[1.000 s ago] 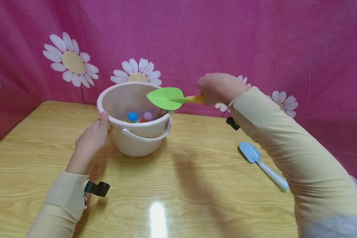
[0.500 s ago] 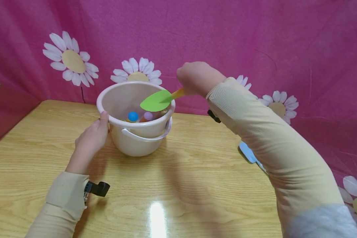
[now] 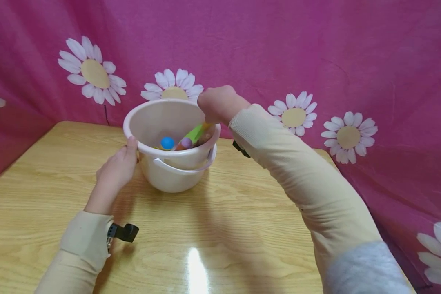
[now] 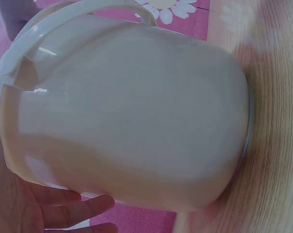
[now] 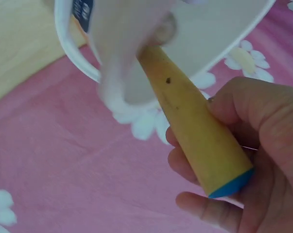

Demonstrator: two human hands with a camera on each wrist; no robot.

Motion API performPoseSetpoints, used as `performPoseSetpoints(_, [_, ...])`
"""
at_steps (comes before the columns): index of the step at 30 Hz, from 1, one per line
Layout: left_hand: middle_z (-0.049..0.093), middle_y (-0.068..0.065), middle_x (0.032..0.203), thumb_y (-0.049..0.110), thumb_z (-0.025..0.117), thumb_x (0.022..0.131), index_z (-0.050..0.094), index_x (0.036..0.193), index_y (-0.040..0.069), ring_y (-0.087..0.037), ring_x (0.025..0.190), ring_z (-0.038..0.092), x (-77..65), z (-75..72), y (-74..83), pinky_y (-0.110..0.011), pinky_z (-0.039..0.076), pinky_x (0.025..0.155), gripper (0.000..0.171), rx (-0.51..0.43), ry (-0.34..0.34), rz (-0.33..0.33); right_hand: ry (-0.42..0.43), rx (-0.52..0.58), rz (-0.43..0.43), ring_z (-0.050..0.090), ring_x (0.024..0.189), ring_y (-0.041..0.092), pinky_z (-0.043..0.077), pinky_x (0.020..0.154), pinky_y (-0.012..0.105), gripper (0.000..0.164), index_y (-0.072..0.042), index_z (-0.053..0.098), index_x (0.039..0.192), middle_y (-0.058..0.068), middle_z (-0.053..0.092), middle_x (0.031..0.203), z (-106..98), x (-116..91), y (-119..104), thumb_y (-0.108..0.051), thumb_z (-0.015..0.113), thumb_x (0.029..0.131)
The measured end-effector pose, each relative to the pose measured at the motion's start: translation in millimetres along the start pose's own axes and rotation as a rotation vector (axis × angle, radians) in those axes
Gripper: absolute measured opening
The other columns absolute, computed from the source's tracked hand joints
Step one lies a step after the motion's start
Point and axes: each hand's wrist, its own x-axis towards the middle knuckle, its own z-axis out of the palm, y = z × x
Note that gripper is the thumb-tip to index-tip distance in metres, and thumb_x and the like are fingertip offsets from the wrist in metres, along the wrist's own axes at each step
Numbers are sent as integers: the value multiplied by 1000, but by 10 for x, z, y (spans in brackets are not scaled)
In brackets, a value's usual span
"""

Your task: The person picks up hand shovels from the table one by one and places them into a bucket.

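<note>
A pale pinkish-white bucket [image 3: 174,179] stands upright on the table. My left hand [image 3: 115,171] holds its near left rim, thumb at the top; in the left wrist view its fingers [image 4: 83,211] lie along the outer wall. Above the right rim, my right hand [image 3: 220,104] grips a toy trowel [image 5: 195,126] by its yellow, blue-ended handle. The green blade [image 3: 194,133] points down inside the bucket, partly hidden. Beside it are a blue round-topped piece [image 3: 167,143] and a purple round-topped piece [image 3: 186,143], their lower parts hidden by the bucket's wall.
Wood-grain table [image 3: 161,228] extends in front of the bucket. Behind hangs a pink cloth [image 3: 250,49] printed with daisies. The bucket's white carrying handle [image 3: 183,170] hangs down at the front. My right sleeve [image 3: 297,175] crosses the table's right side.
My right hand has moved left to the bucket, tipping the green trowel blade from above the rim down inside. My left hand keeps its hold. My right arm now hides the light-blue trowel.
</note>
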Motion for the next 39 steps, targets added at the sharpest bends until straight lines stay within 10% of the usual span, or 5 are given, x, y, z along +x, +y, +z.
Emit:
performPoseSetpoints(13, [44,-27,123,56,-9,88,42,123,1,-47,112,39,0,11,0,-60,31,78,83,-2,5,-2,5,135,-36,50,78,17,40,72,39,17,-14,60,97,-1,59,91,348,182,68,-20,59,81])
performPoseSetpoints(39, [47,-26,118,56,-10,88,41,125,0,-46,109,41,-1,-1,32,-58,33,77,84,19,-6,-12,-70,294,51,53,103,31,41,82,49,36,-6,56,115,14,56,115,926,-187,667,-19,58,81])
